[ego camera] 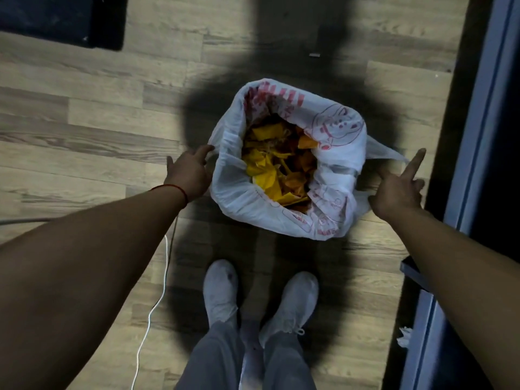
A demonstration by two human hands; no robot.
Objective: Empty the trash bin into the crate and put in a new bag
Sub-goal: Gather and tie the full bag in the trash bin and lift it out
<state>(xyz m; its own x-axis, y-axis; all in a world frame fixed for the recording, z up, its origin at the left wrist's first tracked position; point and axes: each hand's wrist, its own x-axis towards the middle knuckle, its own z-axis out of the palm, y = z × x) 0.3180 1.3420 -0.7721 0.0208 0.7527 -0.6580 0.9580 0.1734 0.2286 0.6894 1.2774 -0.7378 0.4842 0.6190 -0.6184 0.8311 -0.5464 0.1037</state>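
Observation:
The trash bin is hidden under its liner, a white plastic bag (332,130) with red print folded over the rim. It stands on the wood floor just in front of my feet. Yellow and orange paper scraps (275,161) fill it. My left hand (188,173) is at the bag's left side, fingers spread, a fingertip touching the left handle flap. My right hand (399,187) is at the right side with the index finger stretched out against the right handle flap (385,153); whether it grips the flap is unclear. No crate is in view.
A dark mat (62,21) lies at the top left. A white cable (153,302) runs across the floor on the left. A dark blue frame or cabinet (484,136) lines the right side, with a crumpled white bit (403,336) at its foot. My white shoes (222,291) stand behind the bin.

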